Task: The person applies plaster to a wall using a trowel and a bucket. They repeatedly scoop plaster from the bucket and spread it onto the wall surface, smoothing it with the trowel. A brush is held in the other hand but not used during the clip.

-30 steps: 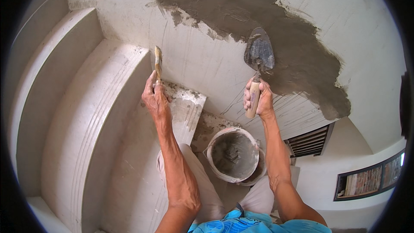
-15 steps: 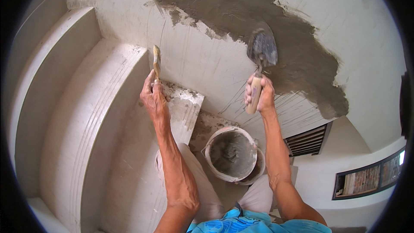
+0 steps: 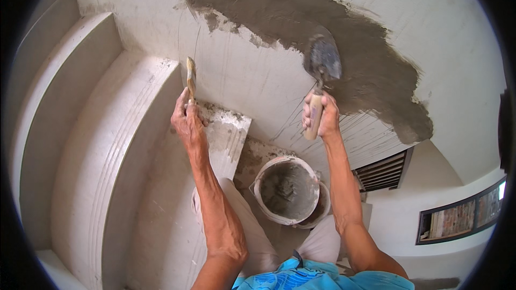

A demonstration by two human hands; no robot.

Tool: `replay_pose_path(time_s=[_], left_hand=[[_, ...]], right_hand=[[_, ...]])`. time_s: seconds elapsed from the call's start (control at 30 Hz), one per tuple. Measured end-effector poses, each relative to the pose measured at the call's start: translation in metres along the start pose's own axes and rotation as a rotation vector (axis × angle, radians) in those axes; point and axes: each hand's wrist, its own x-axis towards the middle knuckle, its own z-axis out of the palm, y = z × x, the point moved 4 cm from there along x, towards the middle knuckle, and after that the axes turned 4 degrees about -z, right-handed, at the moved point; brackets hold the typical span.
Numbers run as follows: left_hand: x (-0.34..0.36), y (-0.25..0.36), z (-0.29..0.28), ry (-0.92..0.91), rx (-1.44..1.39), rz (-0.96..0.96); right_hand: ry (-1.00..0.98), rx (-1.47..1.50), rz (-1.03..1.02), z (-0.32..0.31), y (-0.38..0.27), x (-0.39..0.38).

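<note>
My left hand (image 3: pixel 188 121) grips a slim paintbrush (image 3: pixel 191 75) upright, near the stair corner. In my right hand (image 3: pixel 321 115) is the wooden handle of a pointed trowel, its grey-coated blade (image 3: pixel 322 56) raised and slightly blurred over a broad patch of dark grey mortar (image 3: pixel 269 5) on the pale wall (image 3: pixel 231 64). Whether the blade touches that mortar I cannot tell. Between my forearms, below the trowel, a bucket (image 3: pixel 285 190) of grey mix sits on or against a second, partly hidden container (image 3: pixel 320 209).
Curved pale steps (image 3: pixel 70 139) climb along the left, with a splattered lower step (image 3: pixel 226 134) near the bucket. My legs (image 3: pixel 317 241) show at the bottom. On the right are a dark slatted opening (image 3: pixel 381 169) and a dark-framed window (image 3: pixel 457 215).
Both hands, with brush and trowel, have shifted slightly left in the picture, as have the wall and steps. The trowel blade has moved a little and blurs. Both grips are unchanged.
</note>
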Motion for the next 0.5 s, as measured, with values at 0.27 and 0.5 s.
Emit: replay_pose_path(time_s=[0.27, 0.5], left_hand=[[0.001, 0.001, 0.001, -0.030, 0.038, 0.009], [0.000, 0.000, -0.001, -0.011, 0.031, -0.002]], right_hand=[[-0.033, -0.041, 0.051, 0.036, 0.015, -0.002], [-0.040, -0.027, 0.053, 0.044, 0.010, 0.028]])
